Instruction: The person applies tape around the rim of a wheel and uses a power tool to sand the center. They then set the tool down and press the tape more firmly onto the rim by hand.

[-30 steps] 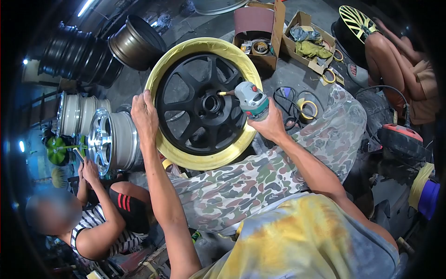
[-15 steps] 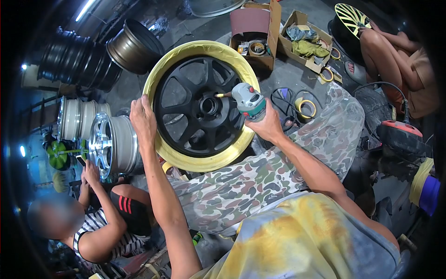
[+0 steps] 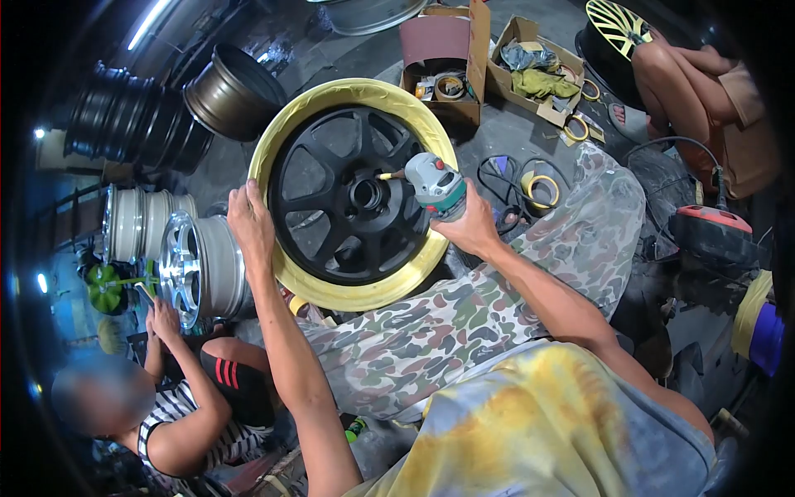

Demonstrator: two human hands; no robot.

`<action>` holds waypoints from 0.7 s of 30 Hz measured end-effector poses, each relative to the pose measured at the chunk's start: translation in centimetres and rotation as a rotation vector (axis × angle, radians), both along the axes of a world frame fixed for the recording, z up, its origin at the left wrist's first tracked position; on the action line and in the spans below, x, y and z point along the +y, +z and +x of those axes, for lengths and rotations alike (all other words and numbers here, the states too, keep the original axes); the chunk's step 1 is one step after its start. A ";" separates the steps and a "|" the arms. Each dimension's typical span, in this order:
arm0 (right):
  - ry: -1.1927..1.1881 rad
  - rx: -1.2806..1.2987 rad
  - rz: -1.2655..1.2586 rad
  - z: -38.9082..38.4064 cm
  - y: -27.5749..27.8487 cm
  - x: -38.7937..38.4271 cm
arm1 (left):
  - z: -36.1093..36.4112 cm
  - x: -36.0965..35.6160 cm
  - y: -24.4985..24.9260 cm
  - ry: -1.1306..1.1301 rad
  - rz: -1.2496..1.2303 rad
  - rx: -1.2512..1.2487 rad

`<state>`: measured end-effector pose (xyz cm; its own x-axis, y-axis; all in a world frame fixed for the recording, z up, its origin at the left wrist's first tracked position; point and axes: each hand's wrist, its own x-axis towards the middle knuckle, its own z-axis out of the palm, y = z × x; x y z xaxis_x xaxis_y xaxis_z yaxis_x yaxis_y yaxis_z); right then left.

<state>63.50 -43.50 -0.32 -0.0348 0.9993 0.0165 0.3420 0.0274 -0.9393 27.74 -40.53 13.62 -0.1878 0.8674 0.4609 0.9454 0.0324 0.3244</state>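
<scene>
The dark grey floor (image 3: 331,60) spreads beneath the whole work area. Across its near part runs a pair of camouflage-patterned cloth trousers (image 3: 497,306), worn by the person working. Just beyond them, in the middle of the view, is a large round matte black spoked wheel (image 3: 365,197), its outer rim wrapped in crinkled yellow covering (image 3: 356,294); what supports it from below is hidden.

At the left, a person in a black-and-white striped sleeveless top (image 3: 184,424) sits low; at the far right another person's bare, bent legs (image 3: 683,91) show beside a black wheel with yellow spokes (image 3: 623,31). Left of the wrapped wheel stand a bronze-coloured wide wheel (image 3: 224,93) and a silver wheel with bright polished spokes (image 3: 217,263). Beyond it are two open brown cardboard boxes (image 3: 460,114), filled with odds and ends.

A grey-and-teal handheld power tool (image 3: 436,180) is gripped in the right hand (image 3: 470,224), fingers wrapped around its body. Its slim tip (image 3: 385,176) points in over the hub; contact is unclear. The left hand (image 3: 251,225) lies against the yellow edge, fingers together; how far they curl around it cannot be told.
</scene>
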 end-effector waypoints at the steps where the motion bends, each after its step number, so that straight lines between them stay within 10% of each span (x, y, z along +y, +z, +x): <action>1: -0.013 0.008 0.004 0.0 -0.1 0.0 | -0.1 0.0 -0.1 0.000 -0.002 0.000; 21: -0.008 0.002 0.001 -0.3 0.0 -0.4 | 0.1 0.0 -0.1 0.007 0.004 0.001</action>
